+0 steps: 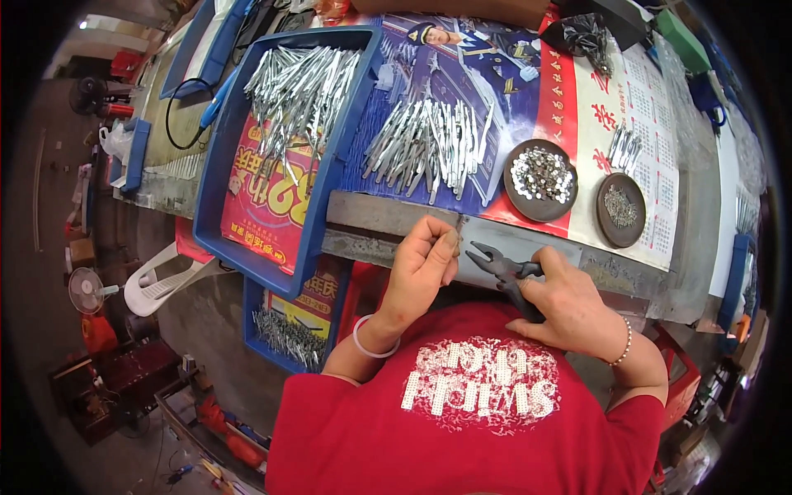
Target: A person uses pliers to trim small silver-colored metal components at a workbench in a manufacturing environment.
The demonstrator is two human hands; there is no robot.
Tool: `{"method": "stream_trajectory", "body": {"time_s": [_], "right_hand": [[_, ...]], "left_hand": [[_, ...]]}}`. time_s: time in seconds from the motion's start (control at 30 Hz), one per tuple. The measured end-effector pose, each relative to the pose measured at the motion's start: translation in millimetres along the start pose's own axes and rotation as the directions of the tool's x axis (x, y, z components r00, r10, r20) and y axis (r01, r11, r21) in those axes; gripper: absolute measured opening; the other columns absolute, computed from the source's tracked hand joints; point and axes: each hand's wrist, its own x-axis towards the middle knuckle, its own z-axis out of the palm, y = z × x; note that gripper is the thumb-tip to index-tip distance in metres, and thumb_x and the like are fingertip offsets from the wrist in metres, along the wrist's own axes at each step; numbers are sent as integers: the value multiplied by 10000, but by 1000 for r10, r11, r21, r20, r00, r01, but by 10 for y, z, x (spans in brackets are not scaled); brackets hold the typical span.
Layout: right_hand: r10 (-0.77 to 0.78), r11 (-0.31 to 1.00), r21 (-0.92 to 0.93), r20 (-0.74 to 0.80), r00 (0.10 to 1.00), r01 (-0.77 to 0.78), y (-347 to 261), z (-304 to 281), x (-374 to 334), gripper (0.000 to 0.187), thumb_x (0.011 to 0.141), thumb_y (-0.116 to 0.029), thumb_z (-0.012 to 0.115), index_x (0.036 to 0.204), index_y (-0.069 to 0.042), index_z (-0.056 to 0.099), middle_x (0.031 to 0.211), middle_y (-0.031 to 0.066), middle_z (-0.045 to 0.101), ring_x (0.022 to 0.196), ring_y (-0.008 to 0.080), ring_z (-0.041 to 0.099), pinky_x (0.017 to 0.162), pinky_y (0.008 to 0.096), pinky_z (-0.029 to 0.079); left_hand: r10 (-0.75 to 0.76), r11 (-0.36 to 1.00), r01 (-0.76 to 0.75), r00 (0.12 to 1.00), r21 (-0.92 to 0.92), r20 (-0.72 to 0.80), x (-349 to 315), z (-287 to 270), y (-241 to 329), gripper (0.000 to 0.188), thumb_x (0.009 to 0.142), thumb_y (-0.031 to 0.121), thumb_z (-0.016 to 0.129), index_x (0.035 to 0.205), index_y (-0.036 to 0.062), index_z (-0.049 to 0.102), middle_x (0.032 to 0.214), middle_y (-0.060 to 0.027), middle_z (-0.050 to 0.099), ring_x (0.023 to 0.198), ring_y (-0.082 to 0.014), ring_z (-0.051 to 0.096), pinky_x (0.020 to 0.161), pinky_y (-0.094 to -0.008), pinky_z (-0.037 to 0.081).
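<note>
My right hand (563,299) is wrapped round the dark handles of a pair of pliers (501,266), whose jaws stand apart and point left toward my other hand. Thumb and fingers of my left hand (426,257) are pinched together at the table's front edge; whatever is between them is too small to make out. Beyond both hands, a pile of thin silvery metal strips (429,148) lies on a printed poster. To its right are a round brown dish of shiny small discs (542,178) and a smaller dish of tiny metal parts (619,208).
At the left a blue tray (309,239) holds more metal strips and overhangs the table edge. Below it, another blue bin (290,330) contains many small metal pieces. A few strips (625,148) lie above the small dish. A black plastic bag (577,37) sits at the back right.
</note>
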Motion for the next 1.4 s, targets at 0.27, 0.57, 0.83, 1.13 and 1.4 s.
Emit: {"method": "stream_trajectory", "body": {"time_s": [0.27, 0.57, 0.83, 1.13, 1.4], "right_hand": [[-43, 994, -107, -83, 996, 34, -10, 42, 10, 365, 598, -256, 789, 853, -47, 631, 927, 156, 433, 865, 312, 492, 698, 392, 439], [-13, 994, -108, -27, 1000, 10, 38, 40, 29, 305, 667, -221, 730, 901, -50, 636, 893, 154, 440, 802, 315, 507, 654, 386, 432], [-5, 994, 106, 37, 999, 1, 79, 63, -7, 364, 653, -247, 747, 925, -40, 620, 880, 172, 445, 763, 345, 517, 646, 398, 449], [-44, 996, -81, -84, 995, 37, 18, 91, 29, 302, 625, -217, 765, 840, -57, 627, 938, 162, 432, 866, 325, 497, 693, 406, 438], [-56, 993, -114, -123, 991, 42, 23, 110, 39, 294, 626, -208, 766, 831, -52, 625, 947, 159, 424, 868, 324, 487, 715, 406, 420]], "left_hand": [[-38, 999, 37, 998, 34, 39, -66, 36, 43, 136, 955, 164, 480, 907, 39, 459, 660, 23, 438, 527, -33, 401, 469, -175, 314], [-6, 998, 4, 1000, 71, 30, -42, 33, -14, 131, 953, 152, 483, 897, 34, 463, 647, 26, 434, 528, -31, 405, 474, -174, 316], [21, 1000, -21, 999, 10, -41, 9, -7, 6, 141, 954, 169, 485, 894, 42, 470, 652, 23, 456, 525, -30, 408, 467, -179, 315], [-15, 1000, 14, 999, 23, 42, -40, -14, 11, 110, 951, 148, 483, 906, 48, 476, 692, 10, 476, 513, -42, 385, 458, -177, 300], [-28, 999, 26, 999, 43, 41, -44, 1, 30, 114, 949, 146, 488, 901, 43, 479, 683, 17, 467, 518, -41, 399, 460, -175, 304]]}}
